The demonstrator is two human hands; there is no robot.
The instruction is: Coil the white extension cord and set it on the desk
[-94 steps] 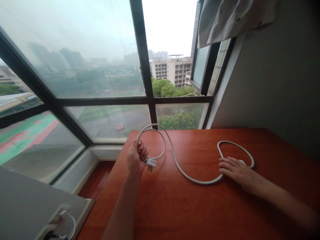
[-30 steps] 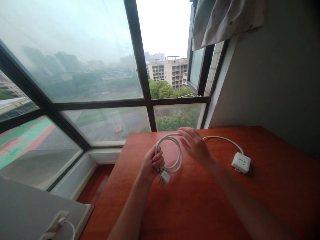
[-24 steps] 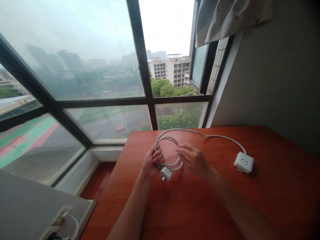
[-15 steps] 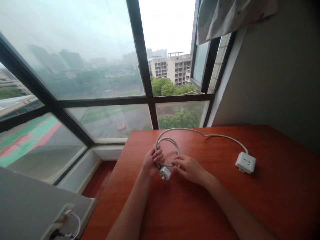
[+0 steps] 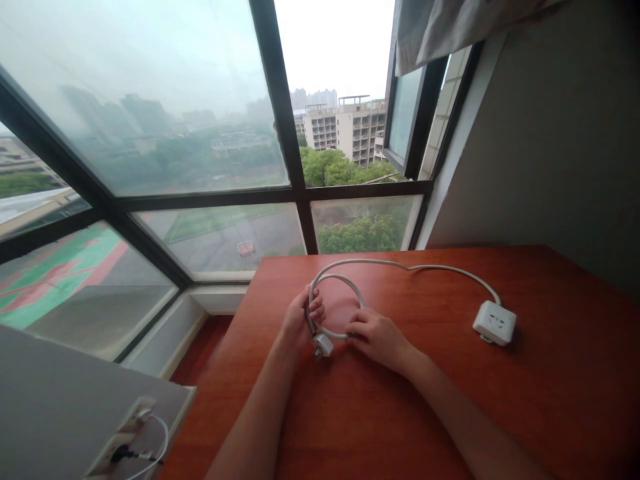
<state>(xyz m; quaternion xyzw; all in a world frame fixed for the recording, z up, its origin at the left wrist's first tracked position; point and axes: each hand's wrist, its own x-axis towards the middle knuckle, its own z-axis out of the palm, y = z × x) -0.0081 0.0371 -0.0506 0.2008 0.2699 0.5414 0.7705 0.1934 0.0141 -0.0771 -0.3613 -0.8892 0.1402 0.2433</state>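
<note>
Across the wooden table [image 5: 545,380] in the head view, a pale cord [image 5: 409,268] arches from a loose coil between the hands to a white socket block [image 5: 495,323] resting near the right side. The left hand [image 5: 303,313] has its fingers curled tightly round the coil's left side, the plug [image 5: 324,345] hanging just below; the right hand [image 5: 380,339] appears to pinch the coil's lower right, thumb and fingertips together on it. The turns could spring apart if the left grip slackens, since the cord looks stiff; a hard pull on the single arching length could drag the block or sharpen the bend midway. Counted: two hands, one cord, one plug, one block; at lower left, two wall outlets [image 5: 137,415]. Overlap hides how many turns the coil has.
</note>
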